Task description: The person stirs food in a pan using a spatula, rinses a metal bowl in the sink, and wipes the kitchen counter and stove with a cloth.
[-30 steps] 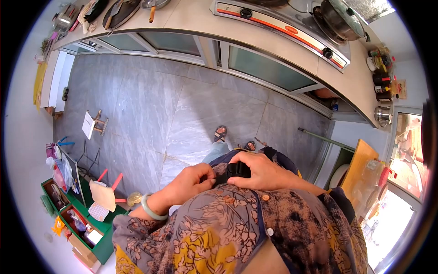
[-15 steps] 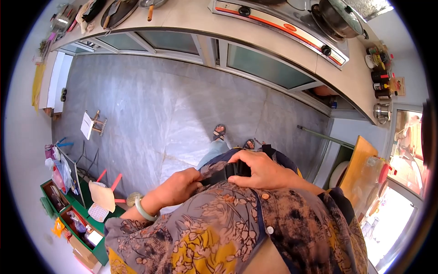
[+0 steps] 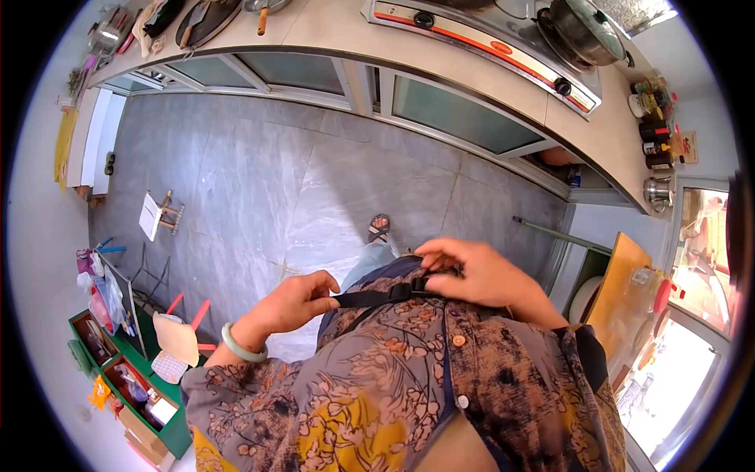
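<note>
A black strap point(image 3: 366, 300) with a black plastic buckle point(image 3: 400, 292) runs across the front of the waist, over a flower-patterned shirt point(image 3: 377, 370). At its left end, my left hand point(image 3: 292, 304) pinches the strap between thumb and fingers; a pale bangle point(image 3: 242, 346) circles that wrist. Just right of the buckle, my right hand point(image 3: 484, 275) is curled, its thumb on the strap and its fingers bent above. What lies under the right fingers is partly hidden. The buckle looks fastened, though its details are small.
A long counter point(image 3: 322, 31) carries a gas stove point(image 3: 487, 55) with a lidded pot point(image 3: 586, 35). A small stool point(image 3: 167, 212) stands at left, near a green cabinet point(image 3: 174, 433) and a chair point(image 3: 176, 338). A wooden board point(image 3: 617, 291) leans at right. Grey tiles cover the floor point(image 3: 259, 173).
My left hand has shifted a little left and up, showing more of the strap. My right hand has moved right and up off the buckle, which now shows plainly.
</note>
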The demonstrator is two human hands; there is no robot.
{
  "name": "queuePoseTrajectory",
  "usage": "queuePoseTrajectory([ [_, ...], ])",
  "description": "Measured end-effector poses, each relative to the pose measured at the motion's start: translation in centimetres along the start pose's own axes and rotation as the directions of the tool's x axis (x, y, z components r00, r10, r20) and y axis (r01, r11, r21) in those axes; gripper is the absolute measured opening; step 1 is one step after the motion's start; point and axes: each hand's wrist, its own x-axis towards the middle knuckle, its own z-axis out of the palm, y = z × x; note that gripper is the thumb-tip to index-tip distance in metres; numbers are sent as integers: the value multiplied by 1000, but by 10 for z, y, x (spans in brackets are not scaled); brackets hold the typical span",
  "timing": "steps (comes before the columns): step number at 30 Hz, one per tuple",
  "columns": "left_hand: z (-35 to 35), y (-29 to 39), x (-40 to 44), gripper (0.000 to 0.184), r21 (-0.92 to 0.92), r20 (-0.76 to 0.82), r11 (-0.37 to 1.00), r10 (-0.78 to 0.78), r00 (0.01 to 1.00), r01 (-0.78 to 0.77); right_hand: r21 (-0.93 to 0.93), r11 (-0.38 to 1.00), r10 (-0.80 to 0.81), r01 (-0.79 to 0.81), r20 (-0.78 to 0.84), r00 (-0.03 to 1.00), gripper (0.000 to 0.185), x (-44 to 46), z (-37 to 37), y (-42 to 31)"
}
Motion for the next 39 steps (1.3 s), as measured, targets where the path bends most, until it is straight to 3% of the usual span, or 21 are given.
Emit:
queuePoseTrajectory([
  [3, -15, -6, -4, 15, -23, 10, 999, -30, 999, 31, -6, 999, -33, 33, -303, 952, 32, -10, -19, 16],
  [4, -21, -7, -5, 15, -33, 10, 998, -51, 999, 51, 33, 999, -19, 32, -336, 942, 29, -15, -24, 18],
  [6, -30, -10, -8, 17, 155, -75, 987, -38, 996, 49, 110, 993, 12, 35, -401, 916, 23, -25, -30, 18],
  [8, -37, -10, -8, 18, 338, -155, 939, -4, 988, 57, 8, 997, 70, -72, -372, 926, 21, -38, -29, 6],
  [11, -33, 6, -3, 20, 300, -362, 948, 220, 906, -110, 4, 994, 107, -112, -331, 937, 20, -51, -18, 4],
  [12, -27, 26, -3, 20, 188, -342, 975, 182, 922, -123, 33, 991, 136, -132, -309, 941, 20, -55, -14, 3],
  [15, -4, 51, 6, 25, 97, -94, 915, 400, 911, -392, 71, 995, 84, -68, -259, 962, 21, -62, -2, 9],
  [18, 23, 52, 23, 28, -89, 28, 935, 346, 938, -343, -52, 998, -55, 45, -221, 974, 25, -56, 4, 6],
  [24, 17, 56, 34, 25, 155, -7, 914, 381, 925, -375, -107, 994, -33, 18, -137, 990, 28, -43, 2, 15],
  [28, -1, 54, 52, 16, 66, 19, 946, 315, 949, -316, -165, 986, -67, 40, -162, 984, 24, -34, 4, 28],
  [31, 11, 31, 62, 18, 4, 6, 930, 368, 930, -368, -334, 941, -151, 49, -287, 946, 18, -34, 16, 38],
  [32, 16, 32, 61, 19, -17, 12, 925, 380, 925, -380, -401, 914, -215, 65, -341, 915, 15, -38, 20, 38],
  [33, 20, 32, 60, 19, -39, 20, 922, 386, 922, -385, -520, 837, -409, 173, -383, 828, 14, -40, 23, 45],
  [35, 19, 30, 62, 19, -50, 38, 917, 397, 917, -396, -550, 817, -436, 172, -395, 809, 12, -47, 27, 49],
  [37, 9, 41, 58, 21, -42, 64, 953, 303, 951, -301, -520, 810, -508, 271, -392, 767, 14, -42, 27, 54],
  [39, -1, 41, 56, 22, -10, 77, 973, 233, 969, -233, -404, 880, -400, 251, -343, 850, 21, -37, 21, 46],
])
